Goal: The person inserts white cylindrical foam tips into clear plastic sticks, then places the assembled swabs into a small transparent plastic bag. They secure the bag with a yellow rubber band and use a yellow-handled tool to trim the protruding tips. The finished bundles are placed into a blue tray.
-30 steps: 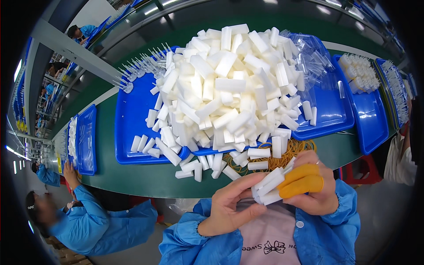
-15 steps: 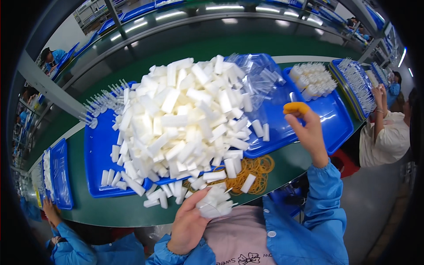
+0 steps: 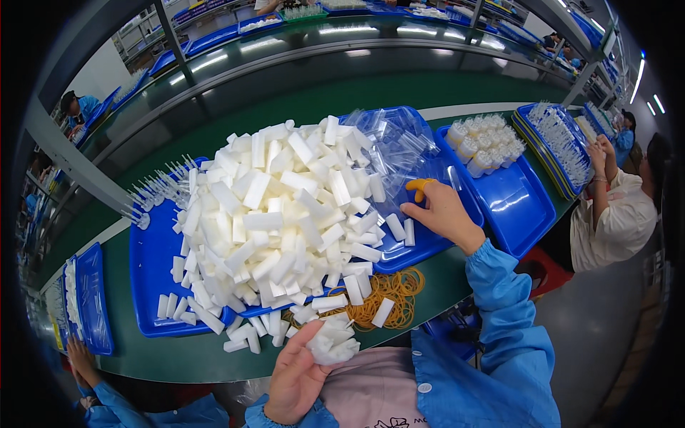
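While the left hand (image 3: 294, 376) pinches a crumpled white bundle (image 3: 333, 342) between thumb and fingers, just off the near edge of the counter (image 3: 178, 362), the right hand (image 3: 446, 212) hangs over the right-hand blue tray (image 3: 403, 258), its thumb and orange-covered finger (image 3: 421, 187) parted with nothing seen between them. The bundle looks light and soft, apt to crush under a hard squeeze, so a loose hold round its sides should serve better than a tight pinch at one corner; what it is made of inside is too blurred to tell. Much the same goes for the heaped white blocks (image 3: 275, 203) that spread over the blue trays and onto the counter: they look like foam, nearly weightless and springy, and are best taken singly across the long sides, since tugging from low in the heap could bring others down. The clear plastic pieces (image 3: 399, 146), beyond the right hand at the far end of its tray, seem thin, smooth and slippery, likely to cling or crease; an edge or open end would give the surest grip. The tan rubber bands (image 3: 396, 294) lie tangled nearer the person, stretchy and easily snagged together.
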`<control>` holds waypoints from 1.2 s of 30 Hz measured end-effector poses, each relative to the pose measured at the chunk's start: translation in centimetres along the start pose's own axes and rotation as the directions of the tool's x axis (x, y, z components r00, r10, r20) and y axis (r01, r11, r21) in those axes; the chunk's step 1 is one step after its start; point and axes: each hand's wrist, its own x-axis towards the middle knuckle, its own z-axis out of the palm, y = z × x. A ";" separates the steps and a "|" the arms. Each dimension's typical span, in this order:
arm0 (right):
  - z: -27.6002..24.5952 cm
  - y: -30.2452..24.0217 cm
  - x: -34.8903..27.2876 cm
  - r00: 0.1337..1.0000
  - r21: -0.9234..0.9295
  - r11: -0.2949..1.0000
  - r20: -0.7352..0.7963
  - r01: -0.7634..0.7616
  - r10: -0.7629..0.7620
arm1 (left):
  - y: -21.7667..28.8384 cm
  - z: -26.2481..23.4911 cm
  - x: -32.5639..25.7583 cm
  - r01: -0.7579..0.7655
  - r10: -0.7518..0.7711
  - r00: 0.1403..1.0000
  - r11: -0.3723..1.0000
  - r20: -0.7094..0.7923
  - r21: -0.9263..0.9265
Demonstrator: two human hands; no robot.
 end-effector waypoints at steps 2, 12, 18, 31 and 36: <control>-0.1 0.1 0.0 1.000 0.003 1.000 0.007 0.005 -0.005 | 0.1 0.2 -0.1 0.004 -0.003 1.000 1.000 -0.029 0.015; -0.7 0.9 -1.5 0.999 -0.116 0.992 -0.017 0.040 -0.043 | 0.2 0.5 0.5 0.016 -0.013 1.000 0.987 0.023 -0.160; -4.1 -4.7 -4.7 0.990 0.842 0.531 0.024 -0.095 0.138 | -0.2 0.2 0.5 -0.105 0.104 0.994 0.992 0.022 0.073; -1.2 -13.5 -10.8 0.967 0.719 0.652 -0.232 0.243 -0.104 | -0.9 0.2 1.0 -0.564 0.469 0.818 0.548 0.332 0.618; 0.5 -13.7 -11.2 0.977 0.808 0.560 -0.211 0.184 -0.016 | -0.9 0.0 1.1 -0.623 0.542 0.740 0.332 0.398 0.708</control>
